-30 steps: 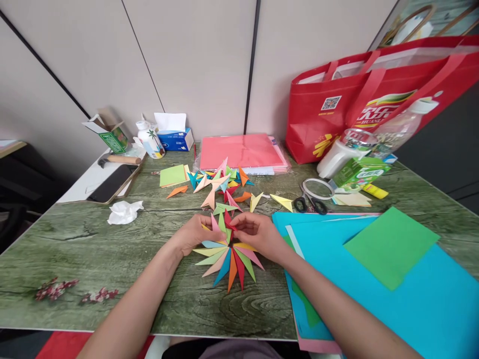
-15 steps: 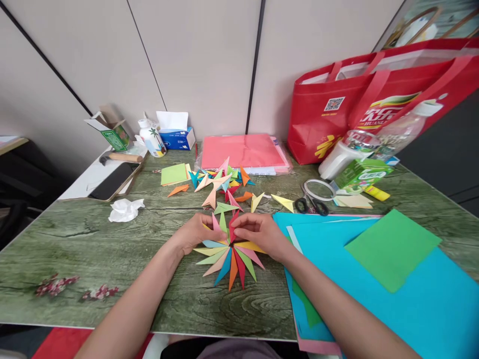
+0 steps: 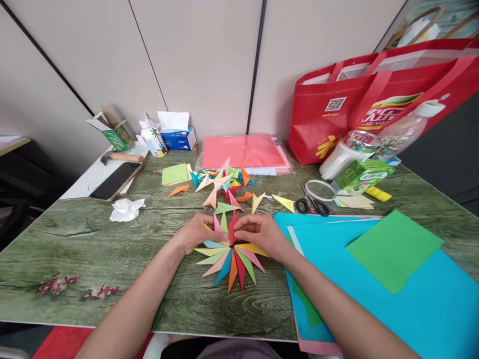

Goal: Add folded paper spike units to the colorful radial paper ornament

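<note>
A many-pointed paper star of coloured folded pieces lies on the green wood-grain table in front of me. My left hand rests on its upper left side, fingers curled over the pieces. My right hand pinches a red folded piece at the star's top, beside a green and a pink point. Behind the star lies a loose heap of folded paper points.
Large blue sheets with a green sheet lie at the right. Scissors, a tape ring, a red bag, a pink paper stack, a tissue box, a crumpled tissue and a phone stand around.
The red piece in my right hand has tilted more upright at the star's top. Both hands have stayed almost in place.
</note>
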The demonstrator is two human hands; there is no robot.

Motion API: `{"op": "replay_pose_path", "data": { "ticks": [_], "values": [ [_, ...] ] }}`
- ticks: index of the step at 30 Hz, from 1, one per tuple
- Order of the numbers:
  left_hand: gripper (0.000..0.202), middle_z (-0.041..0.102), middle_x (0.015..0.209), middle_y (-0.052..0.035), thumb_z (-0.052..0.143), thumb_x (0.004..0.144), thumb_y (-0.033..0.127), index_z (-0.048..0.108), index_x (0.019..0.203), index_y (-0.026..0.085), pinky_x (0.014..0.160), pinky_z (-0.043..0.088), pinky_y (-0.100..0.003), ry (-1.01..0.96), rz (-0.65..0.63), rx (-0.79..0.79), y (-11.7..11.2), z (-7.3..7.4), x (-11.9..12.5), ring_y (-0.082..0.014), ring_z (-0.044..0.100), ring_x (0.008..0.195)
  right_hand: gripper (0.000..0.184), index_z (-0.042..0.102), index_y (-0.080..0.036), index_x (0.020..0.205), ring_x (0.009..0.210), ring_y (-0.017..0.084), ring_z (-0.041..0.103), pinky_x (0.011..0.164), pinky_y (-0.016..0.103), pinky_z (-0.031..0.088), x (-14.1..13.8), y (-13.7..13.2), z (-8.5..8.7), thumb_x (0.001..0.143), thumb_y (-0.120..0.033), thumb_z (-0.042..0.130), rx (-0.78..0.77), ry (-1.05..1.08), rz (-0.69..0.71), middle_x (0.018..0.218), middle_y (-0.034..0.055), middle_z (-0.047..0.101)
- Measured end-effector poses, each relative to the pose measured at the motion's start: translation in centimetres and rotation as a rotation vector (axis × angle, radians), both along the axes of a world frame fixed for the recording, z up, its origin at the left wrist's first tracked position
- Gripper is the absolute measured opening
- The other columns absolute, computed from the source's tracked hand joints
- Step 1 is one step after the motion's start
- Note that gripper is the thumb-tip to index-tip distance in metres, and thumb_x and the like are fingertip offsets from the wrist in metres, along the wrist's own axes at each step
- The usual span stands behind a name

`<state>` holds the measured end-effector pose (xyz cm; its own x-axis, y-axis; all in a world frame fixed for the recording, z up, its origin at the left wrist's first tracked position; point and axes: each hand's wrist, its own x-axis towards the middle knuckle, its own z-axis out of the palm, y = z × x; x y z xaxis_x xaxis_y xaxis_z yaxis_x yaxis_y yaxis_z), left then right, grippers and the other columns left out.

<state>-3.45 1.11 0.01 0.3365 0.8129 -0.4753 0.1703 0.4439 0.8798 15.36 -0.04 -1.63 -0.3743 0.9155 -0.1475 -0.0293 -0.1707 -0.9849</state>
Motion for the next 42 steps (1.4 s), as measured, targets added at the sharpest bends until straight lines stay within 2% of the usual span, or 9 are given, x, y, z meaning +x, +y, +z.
{"op": "replay_pose_path", "data": {
  "ticks": [5, 16, 24, 33, 42],
  "values": [
    [0.022, 0.068, 0.059, -0.0029, 0.078, 0.047, 0.023, 0.069, 0.064, 0.012, 0.051, 0.042, -0.022, -0.007, -0.009, 0.004, -0.04, -0.04, -0.04, -0.0103, 0.055, 0.049, 0.026, 0.067, -0.017, 0.077, 0.069, 0.018, 0.065, 0.065, 0.03, 0.055, -0.04, 0.01, 0.11, 0.054, -0.025, 0.075, 0.022, -0.001, -0.014, 0.073, 0.0015, 0.067],
    [0.02, 0.063, 0.051, 0.0009, 0.078, 0.048, 0.024, 0.068, 0.059, 0.012, 0.048, 0.04, -0.02, -0.001, -0.033, 0.029, -0.01, -0.18, -0.13, -0.0081, 0.051, 0.046, 0.033, 0.066, -0.017, 0.077, 0.069, 0.018, 0.066, 0.065, 0.03, 0.056, -0.36, -0.13, -0.08, 0.048, -0.025, 0.079, 0.009, 0.007, -0.035, 0.069, 0.0012, 0.068],
    [0.019, 0.062, 0.051, 0.0013, 0.078, 0.049, 0.025, 0.068, 0.06, 0.013, 0.047, 0.039, -0.021, 0.02, -0.031, 0.05, -0.04, -0.05, -0.07, -0.0079, 0.049, 0.045, 0.036, 0.064, -0.016, 0.078, 0.067, 0.018, 0.066, 0.065, 0.031, 0.056, -0.43, -0.11, -0.28, 0.047, -0.028, 0.079, 0.034, -0.013, -0.035, 0.069, 0.0018, 0.067],
    [0.02, 0.06, 0.049, 0.0011, 0.077, 0.047, 0.027, 0.066, 0.056, 0.012, 0.047, 0.037, -0.022, 0.052, -0.012, 0.061, -0.16, 0.14, 0.2, -0.0084, 0.047, 0.044, 0.037, 0.063, -0.016, 0.08, 0.07, 0.017, 0.065, 0.07, 0.033, 0.055, -0.59, -0.16, -0.34, 0.05, -0.031, 0.078, 0.072, -0.034, -0.03, 0.079, 0.004, 0.067],
    [0.019, 0.061, 0.052, 0.0008, 0.076, 0.048, 0.024, 0.067, 0.059, 0.011, 0.048, 0.036, -0.021, 0.073, -0.037, 0.076, -0.04, 0.0, 0.08, -0.0081, 0.047, 0.047, 0.034, 0.064, -0.016, 0.08, 0.069, 0.016, 0.064, 0.067, 0.031, 0.055, -0.36, 0.09, -0.37, 0.051, -0.027, 0.077, 0.038, -0.048, -0.011, 0.076, 0.0029, 0.067]
  ]
}}
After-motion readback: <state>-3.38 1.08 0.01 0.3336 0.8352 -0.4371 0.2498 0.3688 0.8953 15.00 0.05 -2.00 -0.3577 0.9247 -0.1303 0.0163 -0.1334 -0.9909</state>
